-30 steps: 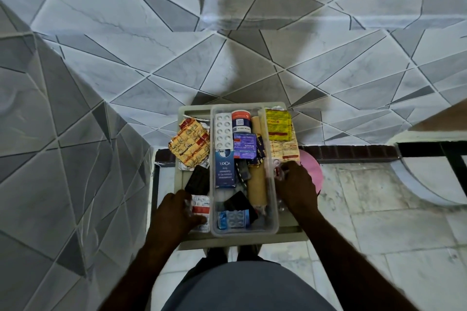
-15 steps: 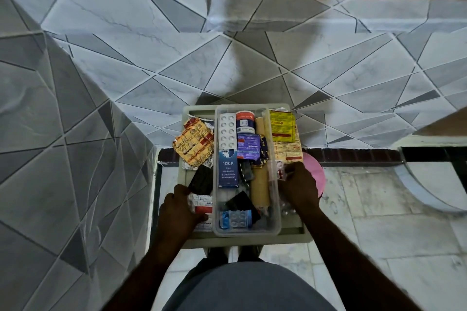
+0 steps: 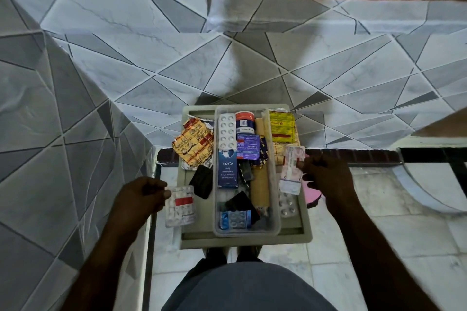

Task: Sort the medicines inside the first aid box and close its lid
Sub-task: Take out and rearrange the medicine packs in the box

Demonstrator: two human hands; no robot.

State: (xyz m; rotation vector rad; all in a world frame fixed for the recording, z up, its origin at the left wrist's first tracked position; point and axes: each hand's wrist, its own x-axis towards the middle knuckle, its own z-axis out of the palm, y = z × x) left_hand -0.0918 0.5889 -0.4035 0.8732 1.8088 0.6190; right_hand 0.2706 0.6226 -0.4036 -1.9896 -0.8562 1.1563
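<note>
First aid box open, lid not seen, sitting low in front of the person; one clear inner tray down its middle. Left hand pinches one blister strip with a red band at the box's left edge; right hand pinches one pale strip over the right compartment. Tray holds one white ten-pill blister, one blue carton, one purple box, one round tub; two yellow foil packs: left, right.
</note>
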